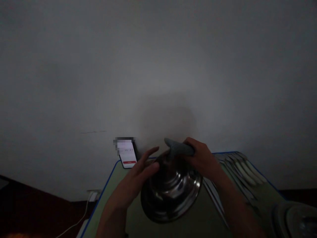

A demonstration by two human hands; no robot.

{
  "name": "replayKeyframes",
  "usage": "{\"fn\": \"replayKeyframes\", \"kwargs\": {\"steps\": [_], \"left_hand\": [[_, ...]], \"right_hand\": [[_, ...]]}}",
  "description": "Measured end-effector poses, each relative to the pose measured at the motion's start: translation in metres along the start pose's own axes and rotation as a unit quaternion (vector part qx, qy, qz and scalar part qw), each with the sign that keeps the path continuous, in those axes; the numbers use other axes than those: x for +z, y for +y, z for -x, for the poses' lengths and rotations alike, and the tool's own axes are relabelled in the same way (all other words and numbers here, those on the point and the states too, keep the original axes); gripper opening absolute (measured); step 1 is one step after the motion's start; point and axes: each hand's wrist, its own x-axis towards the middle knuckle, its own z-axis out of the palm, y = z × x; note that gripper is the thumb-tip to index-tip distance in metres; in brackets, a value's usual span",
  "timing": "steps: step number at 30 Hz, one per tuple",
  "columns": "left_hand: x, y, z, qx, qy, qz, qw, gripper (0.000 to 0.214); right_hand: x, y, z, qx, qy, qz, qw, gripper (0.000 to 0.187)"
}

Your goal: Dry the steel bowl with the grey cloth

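A shiny, stepped metal bowl [170, 201] is tilted above the table, its wide rim toward me; whether it could be a lid I cannot tell for certain. My left hand [138, 175] grips it at the upper left, thumb on the metal and one finger stretched past the edge. In my right hand [200, 155] a grey cloth [179, 148] is pinched, bunched against the bowl's upper part. The contact between cloth and metal is partly hidden by the fingers.
A phone [128, 153] with a lit timer leans on the wall at the table's back left. Several utensils [244, 168] lie along the right side of the green table [133, 215]. Stacked dishes [294, 218] stand front right. A white cable [84, 211] hangs left.
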Motion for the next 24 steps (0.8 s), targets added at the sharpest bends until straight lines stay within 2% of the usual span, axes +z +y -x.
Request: {"fn": "replayKeyframes", "kwargs": {"steps": [3, 6, 8, 10, 13, 15, 17, 18, 19, 21, 24], "left_hand": [[0.006, 0.001, -0.001, -0.02, -0.022, -0.042, 0.999, 0.044], [0.006, 0.002, -0.003, 0.01, -0.001, -0.016, 1.0, 0.041], [0.005, 0.0, -0.005, 0.039, 0.046, 0.023, 0.998, 0.044], [0.009, -0.003, -0.009, 0.083, 0.127, 0.061, 0.987, 0.048], [0.025, -0.009, -0.015, 0.163, 0.24, 0.113, 0.95, 0.049], [0.033, -0.009, -0.015, 0.202, 0.265, 0.139, 0.932, 0.051], [0.032, -0.008, -0.01, 0.206, 0.237, 0.144, 0.938, 0.058], [0.027, -0.006, -0.007, 0.192, 0.204, 0.141, 0.95, 0.063], [0.019, -0.005, -0.003, 0.164, 0.163, 0.134, 0.964, 0.067], [0.002, -0.003, 0.005, 0.098, 0.043, 0.121, 0.987, 0.064], [-0.013, 0.002, 0.012, 0.022, -0.071, 0.014, 0.997, 0.051]], "right_hand": [[0.009, -0.009, 0.002, -0.067, 0.003, 0.013, 0.998, 0.009], [0.022, -0.002, -0.001, -0.04, 0.076, 0.013, 0.996, 0.009], [0.033, 0.005, -0.004, 0.032, 0.131, 0.005, 0.991, 0.018], [0.046, 0.01, -0.005, 0.118, 0.16, -0.036, 0.979, 0.028], [0.061, 0.01, -0.005, 0.189, 0.141, -0.127, 0.963, 0.036], [0.061, 0.009, -0.004, 0.186, 0.123, -0.158, 0.962, 0.038], [0.051, 0.009, -0.003, 0.166, 0.107, -0.158, 0.968, 0.038], [0.044, 0.009, -0.002, 0.153, 0.098, -0.147, 0.972, 0.038], [0.035, 0.009, -0.001, 0.139, 0.086, -0.127, 0.978, 0.038], [0.019, 0.007, 0.001, 0.11, 0.063, -0.062, 0.99, 0.031], [0.005, 0.0, 0.004, 0.052, 0.024, 0.042, 0.997, 0.017]]}}
